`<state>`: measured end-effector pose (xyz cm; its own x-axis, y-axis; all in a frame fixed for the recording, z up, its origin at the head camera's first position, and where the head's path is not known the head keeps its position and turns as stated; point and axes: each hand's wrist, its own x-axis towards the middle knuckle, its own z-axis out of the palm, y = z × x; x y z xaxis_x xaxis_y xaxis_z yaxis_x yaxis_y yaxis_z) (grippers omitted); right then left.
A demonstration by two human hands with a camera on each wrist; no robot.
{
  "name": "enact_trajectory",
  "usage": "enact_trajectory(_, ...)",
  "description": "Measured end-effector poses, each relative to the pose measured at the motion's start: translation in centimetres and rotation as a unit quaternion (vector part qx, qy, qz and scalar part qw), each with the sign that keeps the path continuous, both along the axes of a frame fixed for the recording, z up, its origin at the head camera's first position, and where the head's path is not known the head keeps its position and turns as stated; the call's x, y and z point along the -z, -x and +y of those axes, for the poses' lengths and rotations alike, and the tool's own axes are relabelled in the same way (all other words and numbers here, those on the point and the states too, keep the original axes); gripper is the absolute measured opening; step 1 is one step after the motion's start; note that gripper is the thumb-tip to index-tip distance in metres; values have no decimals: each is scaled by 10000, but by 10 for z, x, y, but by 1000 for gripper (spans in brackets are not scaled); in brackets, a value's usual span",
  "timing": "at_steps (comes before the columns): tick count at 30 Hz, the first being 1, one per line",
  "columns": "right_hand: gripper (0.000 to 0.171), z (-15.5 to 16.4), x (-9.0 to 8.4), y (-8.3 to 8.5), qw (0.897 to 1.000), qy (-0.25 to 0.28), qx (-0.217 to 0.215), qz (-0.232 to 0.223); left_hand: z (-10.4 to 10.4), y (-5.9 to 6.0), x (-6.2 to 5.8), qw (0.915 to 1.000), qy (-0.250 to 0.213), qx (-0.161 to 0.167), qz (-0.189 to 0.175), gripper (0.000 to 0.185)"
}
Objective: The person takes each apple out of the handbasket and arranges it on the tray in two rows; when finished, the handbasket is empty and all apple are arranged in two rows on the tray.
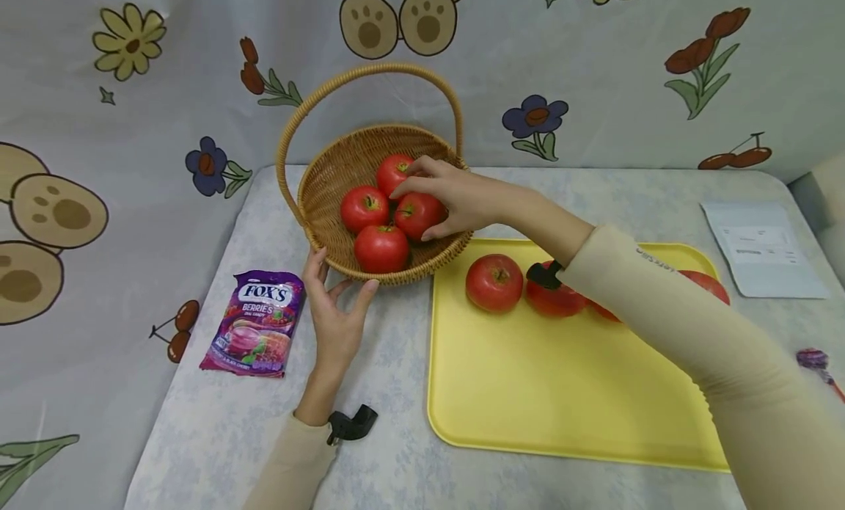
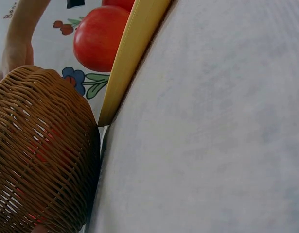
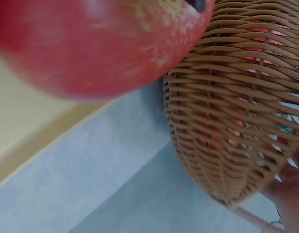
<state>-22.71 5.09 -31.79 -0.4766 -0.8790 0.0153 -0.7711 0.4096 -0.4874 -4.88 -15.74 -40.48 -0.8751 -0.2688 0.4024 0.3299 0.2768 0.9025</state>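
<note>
A wicker basket with a tall arched handle stands at the back of the table, its mouth turned toward me. Several red apples lie inside it. My left hand holds the basket's near left side, thumb and fingers spread along the rim. Over the basket's right edge reaches my right hand, its fingers and thumb around the right-hand apple. In the right wrist view, a tray apple looms close beside the woven wall. Both wrist views hide most of the fingers.
Right of the basket lies a yellow tray with more red apples along its far side, partly under my right forearm. A purple candy bag lies at left. At right are a pale packet and a wrapped lollipop.
</note>
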Motion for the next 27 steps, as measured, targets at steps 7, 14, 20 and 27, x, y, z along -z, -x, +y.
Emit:
enact_trajectory(7, 66, -11, 10, 18, 9980, -532, 148, -302, -2, 6, 17, 10000, -49, 33, 26, 79)
enact_trajectory(14, 65, -16, 16, 30, 9952, -818, 128, -513, -7, 10, 31, 9999, 36, -5, 125, 81)
enact_trajectory(20, 63, -22, 23, 30, 9931, -1080, 95, -446, -4, 6, 19, 9999, 90, -36, 53, 81)
enact_trajectory(27, 64, -27, 28, 30, 9926, -1169, 105, -297, -1, 3, 12, 9999, 82, -60, 70, 78)
